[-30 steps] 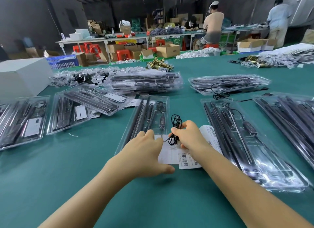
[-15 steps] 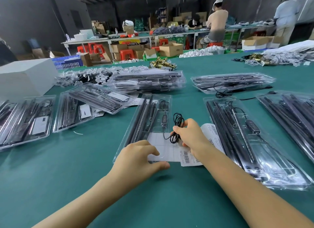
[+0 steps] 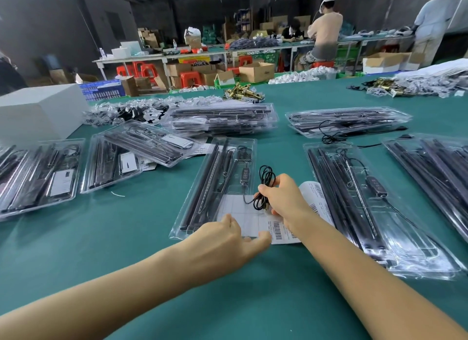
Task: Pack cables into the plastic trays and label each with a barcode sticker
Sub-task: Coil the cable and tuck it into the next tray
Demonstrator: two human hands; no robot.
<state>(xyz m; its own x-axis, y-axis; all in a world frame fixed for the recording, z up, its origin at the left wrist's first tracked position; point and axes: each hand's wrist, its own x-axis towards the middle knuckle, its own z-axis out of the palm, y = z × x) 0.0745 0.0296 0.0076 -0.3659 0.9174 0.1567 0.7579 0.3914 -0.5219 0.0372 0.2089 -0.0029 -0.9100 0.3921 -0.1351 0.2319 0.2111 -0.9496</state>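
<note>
The green worktop (image 3: pixel 76 251) carries many clear plastic trays, most filled with long black bars and cables. The middle tray (image 3: pixel 215 187), near the worktop's near edge, holds black bars, an inline controller and a white sheet. The right hand (image 3: pixel 283 200) is clamped on a coiled black cable (image 3: pixel 266 185) above that tray. The left hand (image 3: pixel 225 241) pinches the tray's near rim beside barcode stickers (image 3: pixel 278 229). The trays at the left and right edges are cut off.

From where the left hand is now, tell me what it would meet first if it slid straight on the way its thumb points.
The left hand points right along the tray's near edge. First in line is probably the barcode sticker sheet, almost at the thumb tip, then the right forearm. Depth is unclear.
</note>
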